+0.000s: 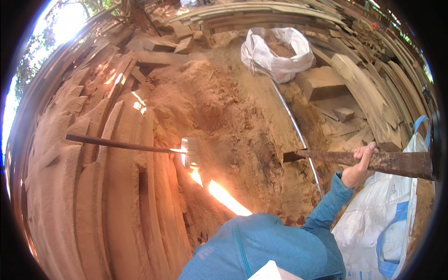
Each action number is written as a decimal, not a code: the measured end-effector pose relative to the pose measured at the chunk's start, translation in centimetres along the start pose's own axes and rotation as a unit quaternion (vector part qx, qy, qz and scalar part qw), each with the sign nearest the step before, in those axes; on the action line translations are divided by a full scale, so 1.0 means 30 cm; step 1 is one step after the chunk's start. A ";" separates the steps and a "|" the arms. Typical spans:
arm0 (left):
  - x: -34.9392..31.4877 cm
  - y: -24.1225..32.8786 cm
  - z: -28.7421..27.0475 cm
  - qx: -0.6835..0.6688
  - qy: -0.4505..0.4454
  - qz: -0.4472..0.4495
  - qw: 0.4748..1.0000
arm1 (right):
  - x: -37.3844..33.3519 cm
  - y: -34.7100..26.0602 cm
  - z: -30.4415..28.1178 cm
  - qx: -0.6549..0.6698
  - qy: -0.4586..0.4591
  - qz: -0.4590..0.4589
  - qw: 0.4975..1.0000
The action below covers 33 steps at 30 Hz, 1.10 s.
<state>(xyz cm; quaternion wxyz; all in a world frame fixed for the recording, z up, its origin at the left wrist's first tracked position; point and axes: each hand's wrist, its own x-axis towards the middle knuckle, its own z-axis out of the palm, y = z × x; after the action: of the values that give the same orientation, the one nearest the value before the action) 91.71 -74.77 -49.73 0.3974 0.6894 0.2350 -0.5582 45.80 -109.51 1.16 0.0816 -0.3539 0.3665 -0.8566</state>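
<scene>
My right hand [360, 164] is wrapped round a long, rusty-brown shaft [401, 164], thumb along its upper side. The shaft runs from the right rim toward the middle and narrows to a dark, flat end [291, 157]; whether this is a shovel or another tool I cannot tell. A blue sleeve [333, 203] covers my right arm. My left hand does not show; my blue-clad body [261, 247] fills the lower middle. Left of centre, a hammer-like tool with a dark handle [121, 143] and pale metal head [189, 152] reaches over the sawdust-covered planks.
Rough planks [93, 196] line the left side. Reddish sawdust [200, 88] covers the ground. An open white sack [277, 58] stands at the back, a thin metal rod [296, 128] in front. Timber blocks [322, 83] lie right; a white bag with blue straps [368, 219] lies lower right.
</scene>
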 end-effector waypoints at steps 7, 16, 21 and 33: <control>-0.005 0.134 0.148 -0.038 0.003 0.015 0.999 | 0.060 0.019 -0.060 -0.032 -0.041 -0.010 0.999; -0.044 0.191 0.308 -0.082 -0.053 0.060 0.993 | 0.154 0.037 -0.123 -0.072 0.034 -0.052 0.995; -0.041 0.092 0.247 -0.013 -0.046 0.068 0.997 | 0.189 0.025 -0.168 -0.055 0.054 -0.034 0.996; 0.027 0.136 0.253 -0.066 -0.003 0.029 0.997 | 0.191 0.018 -0.210 -0.027 0.035 -0.039 0.998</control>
<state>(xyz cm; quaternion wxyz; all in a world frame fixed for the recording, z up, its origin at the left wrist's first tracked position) 90.62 -83.34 -49.80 0.4587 0.6666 0.2501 -0.5317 37.31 -108.60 0.89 0.0257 -0.3399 0.3778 -0.8608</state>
